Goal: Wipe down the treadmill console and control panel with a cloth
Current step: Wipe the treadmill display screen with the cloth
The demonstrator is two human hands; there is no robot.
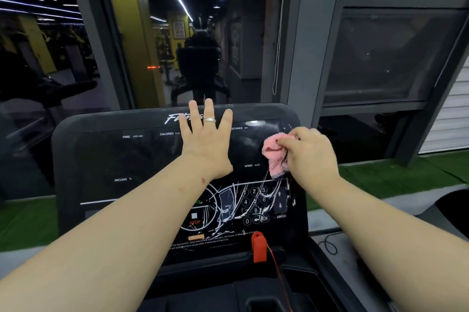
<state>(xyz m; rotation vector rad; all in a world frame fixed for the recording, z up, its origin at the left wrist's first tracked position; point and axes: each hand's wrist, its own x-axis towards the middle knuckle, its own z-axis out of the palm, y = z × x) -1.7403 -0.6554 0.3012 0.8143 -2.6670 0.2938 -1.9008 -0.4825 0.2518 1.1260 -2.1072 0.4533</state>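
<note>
Two hands are working at the treadmill console, each doing a different job. The left hand is lying flat against the upper middle of the dark display, fingers straight and spread, a ring showing on one of them; it is holding nothing. By my judgement it is bracing the person, or steadying the console, while the other hand rubs. The right hand is gripping a pink cloth, bunched in curled fingers, and pressing it against the right part of the display, between the DISTANCE and SPEED legends. Bunching the cloth is giving a firm pad to push with, which suits a glossy surface.

Below the display, the control panel with its number keys, STOP mark and speed arrows is showing pale streaks and cracked-looking lines across its face; whether these are residue or damage to the covering, I cannot tell. The cloth is sitting just above this zone, not on it, so the panel appears not yet dealt with. The left half of the display, around the TIME and INCLINE legends, is looking dull but unmarked; whether it has been wiped cannot be judged.

A red safety key is standing in its slot at the lower edge of the console, a thin red cord trailing down from it. It is lying close to where wiping of the panel would pass, and could be knocked loose by a careless stroke.
</note>
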